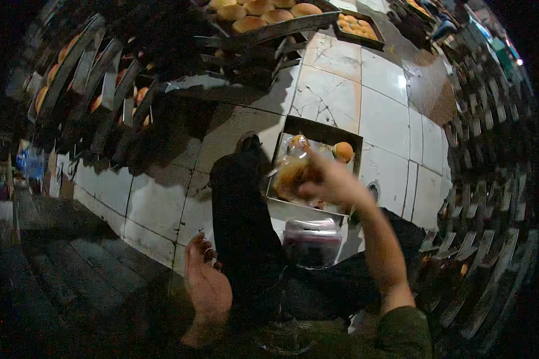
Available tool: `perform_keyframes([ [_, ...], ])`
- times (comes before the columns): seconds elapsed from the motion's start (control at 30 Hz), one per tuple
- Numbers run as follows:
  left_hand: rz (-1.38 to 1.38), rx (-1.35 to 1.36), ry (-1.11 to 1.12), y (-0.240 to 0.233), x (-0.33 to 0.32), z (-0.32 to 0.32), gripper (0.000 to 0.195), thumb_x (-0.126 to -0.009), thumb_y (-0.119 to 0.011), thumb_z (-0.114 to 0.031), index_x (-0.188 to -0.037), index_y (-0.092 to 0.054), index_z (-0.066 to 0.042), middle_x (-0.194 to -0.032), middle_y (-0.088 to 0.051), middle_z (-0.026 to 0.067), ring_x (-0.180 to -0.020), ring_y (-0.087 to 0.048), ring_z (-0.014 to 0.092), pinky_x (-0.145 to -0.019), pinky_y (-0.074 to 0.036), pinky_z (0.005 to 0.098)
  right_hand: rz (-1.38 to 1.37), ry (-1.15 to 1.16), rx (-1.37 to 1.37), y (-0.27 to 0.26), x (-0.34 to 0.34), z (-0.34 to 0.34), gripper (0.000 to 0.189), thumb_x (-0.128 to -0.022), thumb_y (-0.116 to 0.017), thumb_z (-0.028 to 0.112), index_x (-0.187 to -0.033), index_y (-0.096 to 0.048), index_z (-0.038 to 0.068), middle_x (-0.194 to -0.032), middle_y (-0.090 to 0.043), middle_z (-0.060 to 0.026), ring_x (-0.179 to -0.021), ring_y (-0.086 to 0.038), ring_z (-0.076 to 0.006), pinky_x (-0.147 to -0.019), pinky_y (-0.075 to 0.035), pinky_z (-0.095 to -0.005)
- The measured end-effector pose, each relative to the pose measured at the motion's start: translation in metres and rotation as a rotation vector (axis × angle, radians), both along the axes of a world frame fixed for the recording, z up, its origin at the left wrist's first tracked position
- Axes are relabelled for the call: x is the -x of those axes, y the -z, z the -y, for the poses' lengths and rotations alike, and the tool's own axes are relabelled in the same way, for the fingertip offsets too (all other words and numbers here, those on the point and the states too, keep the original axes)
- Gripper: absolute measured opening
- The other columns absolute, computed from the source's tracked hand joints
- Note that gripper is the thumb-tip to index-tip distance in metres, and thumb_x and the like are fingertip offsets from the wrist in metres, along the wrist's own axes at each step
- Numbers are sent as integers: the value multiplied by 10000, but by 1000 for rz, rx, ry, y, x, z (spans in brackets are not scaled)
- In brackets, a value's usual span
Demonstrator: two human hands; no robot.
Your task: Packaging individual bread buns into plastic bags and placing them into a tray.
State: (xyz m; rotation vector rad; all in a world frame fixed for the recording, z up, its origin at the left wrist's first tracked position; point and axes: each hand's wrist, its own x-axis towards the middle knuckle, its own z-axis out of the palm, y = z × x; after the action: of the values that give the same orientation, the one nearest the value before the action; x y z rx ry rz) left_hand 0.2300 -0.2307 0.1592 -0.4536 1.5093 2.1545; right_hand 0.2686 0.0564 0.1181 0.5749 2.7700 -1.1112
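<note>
My right hand reaches over a shallow baking tray on the tiled floor; motion blurs its fingers. Beneath and beside it lies golden-brown bread, partly hidden by the hand. The extended finger comes close to a bun that shows through shiny clear plastic. One round bun sits at the tray's right side. Whether the right hand grips anything is unclear. Off to the left, beside my dark-clothed leg, my left hand is raised with curled fingers; shadow hides what they may hold. A stack of clear plastic bags lies between my legs.
Large buns fill a tray at the top, near a smaller tray of buns. Stacked bread trays stand on the left. More stacked metal trays line the right side. Cracked white tiles cover the floor.
</note>
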Motion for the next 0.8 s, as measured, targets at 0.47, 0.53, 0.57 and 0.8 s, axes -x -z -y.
perform_keyframes([
  [0.47,-182,22,351,34,-44,-39,201,-871,-497,-132,-1037,-532,-25,-915,-523,31,-839,-467,124,-781,-358,251,-368,-225,-740,150,-154,121,310,-717,-580,195,-1020,-562,137,-1191,-480,-67,-1181,-380,-288,-978,-296,-467],
  [0.53,-187,-65,464,54,-45,-52,205,-874,-495,-119,-1044,-517,-5,-959,-518,47,-887,-463,120,-814,-367,255,-406,-261,-708,153,-159,129,274,-715,-579,190,-983,-563,138,-1194,-478,-75,-1179,-383,-287,-979,-292,-476],
  [0.57,-190,-75,466,61,-46,-56,205,-874,-495,-119,-1044,-517,-5,-959,-518,47,-887,-463,120,-814,-367,255,-443,-299,-670,154,-161,133,237,-714,-579,186,-946,-563,140,-1196,-476,-82,-1177,-385,-286,-980,-289,-485],
  [0.8,-496,8,968,104,-44,-83,313,-794,-633,-186,-1046,-525,-37,-975,-551,106,-1010,-503,208,-859,-417,310,-155,101,-224,94,-150,122,214,-703,-579,82,-914,-548,70,-931,-548,-149,-841,-544,-321,-713,-433,-394],
])
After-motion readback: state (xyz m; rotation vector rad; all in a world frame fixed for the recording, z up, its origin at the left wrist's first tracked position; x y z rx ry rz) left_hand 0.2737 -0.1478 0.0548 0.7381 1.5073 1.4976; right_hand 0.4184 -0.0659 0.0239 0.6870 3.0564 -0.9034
